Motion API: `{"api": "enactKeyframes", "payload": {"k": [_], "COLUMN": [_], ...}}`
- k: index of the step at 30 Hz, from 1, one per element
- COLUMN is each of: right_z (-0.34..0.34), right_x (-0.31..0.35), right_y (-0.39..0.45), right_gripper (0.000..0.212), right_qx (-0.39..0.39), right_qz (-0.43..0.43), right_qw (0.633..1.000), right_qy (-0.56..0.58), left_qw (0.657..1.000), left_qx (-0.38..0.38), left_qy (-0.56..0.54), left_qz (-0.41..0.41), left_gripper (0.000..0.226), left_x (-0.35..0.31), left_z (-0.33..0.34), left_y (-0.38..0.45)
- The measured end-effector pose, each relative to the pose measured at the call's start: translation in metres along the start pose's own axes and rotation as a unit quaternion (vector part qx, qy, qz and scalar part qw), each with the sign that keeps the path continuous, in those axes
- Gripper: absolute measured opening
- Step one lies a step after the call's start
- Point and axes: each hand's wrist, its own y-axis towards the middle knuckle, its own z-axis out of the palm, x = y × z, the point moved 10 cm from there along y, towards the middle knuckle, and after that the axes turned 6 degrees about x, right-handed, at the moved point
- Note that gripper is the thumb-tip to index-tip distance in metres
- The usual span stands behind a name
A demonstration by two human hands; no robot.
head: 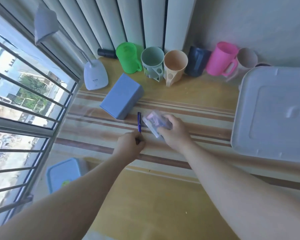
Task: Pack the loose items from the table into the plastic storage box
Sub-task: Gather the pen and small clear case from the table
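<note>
Plastic storage box (274, 111) sits at the table's 3 o'clock edge, translucent lid on; contents not readable through the lid. Table (145, 196) is wood-toned with a striped mat (189, 104) across the middle.

Loose items at center: a small clear case (154, 121) with pink and purple bits inside, blurred, exact contents unclear. Right hand (173, 132) comes in from 5 o'clock and grasps this case, fingers curled over its far side, thumb side near the white edge strip. Just beside the case at its 9 o'clock lies a blue pen (139, 121), pointing toward 12. Left hand (131, 144) comes in from 7 o'clock, fingers curled, pinching the pen's near end.

Blue-grey rectangular box (122, 96) lies at 11 o'clock from the pen, closed, close to the pen tip but apart from it.

Back row at 12 o'clock, left to right: green cup (127, 58), pale green cup (152, 64), beige cup (175, 66), dark navy cup (197, 61), pink cup (221, 58), and a pale cup (247, 58) partly hidden. The open ones facing the camera look empty. Black cylinder (106, 53) lies behind the green cup.

White desk lamp (95, 76) stands at 10 o'clock by the window (24, 94). A blue-lidded container (63, 174) is at 8 o'clock, lower than the tabletop, lid on.
</note>
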Motion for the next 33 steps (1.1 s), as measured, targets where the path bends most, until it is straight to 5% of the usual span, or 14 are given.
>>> {"api": "enactKeyframes", "payload": {"k": [2, 4, 7, 9, 11, 13, 15, 18, 21, 25, 33], "right_z": [0.002, 0.01, 0.001, -0.011, -0.027, -0.039, -0.049, -0.052, -0.056, -0.058, -0.19], "right_x": [-0.035, -0.067, -0.103, -0.107, -0.102, -0.097, -0.096, -0.088, -0.076, -0.057, -0.028], "right_y": [-0.018, -0.044, -0.076, -0.091, -0.098, -0.102, -0.1, -0.094, -0.089, -0.107, -0.284], "right_gripper": [0.025, 0.042, 0.06, 0.056, 0.044, 0.075, 0.104, 0.11, 0.093, 0.073, 0.1], "right_qx": [0.048, 0.087, 0.06, 0.035, 0.017, -0.01, -0.055, -0.091, -0.097, -0.034, -0.099], "right_qz": [0.107, 0.185, 0.239, 0.205, 0.121, 0.057, 0.039, 0.024, 0.018, 0.003, -0.101], "right_qw": [0.973, 0.933, 0.924, 0.94, 0.978, 0.998, 0.99, 0.943, 0.924, 0.934, 0.95], "right_qy": [0.198, 0.295, 0.292, 0.271, 0.171, 0.02, -0.123, -0.32, -0.37, -0.357, -0.278], "left_qw": [0.993, 0.986, 0.986, 0.987, 0.987, 0.986, 0.986, 0.984, 0.984, 0.992, 0.985], "left_qx": [0.032, 0.049, 0.081, 0.115, 0.142, 0.156, 0.16, 0.173, 0.167, 0.115, 0.016], "left_qy": [-0.11, -0.16, -0.147, -0.108, -0.057, -0.031, -0.026, -0.034, -0.056, -0.051, -0.081], "left_qz": [-0.011, -0.007, 0.005, 0.021, 0.037, 0.039, 0.036, 0.021, -0.013, -0.003, 0.149], "left_gripper": [0.026, 0.052, 0.092, 0.099, 0.097, 0.097, 0.102, 0.11, 0.105, 0.07, 0.022], "left_x": [-0.009, -0.02, -0.036, -0.048, -0.058, -0.062, -0.06, -0.054, -0.047, -0.047, -0.199], "left_z": [0.015, 0.029, 0.049, 0.065, 0.079, 0.089, 0.096, 0.105, 0.107, 0.089, 0.054], "left_y": [-0.022, -0.039, -0.054, -0.062, -0.07, -0.075, -0.077, -0.085, -0.094, -0.111, -0.196]}}
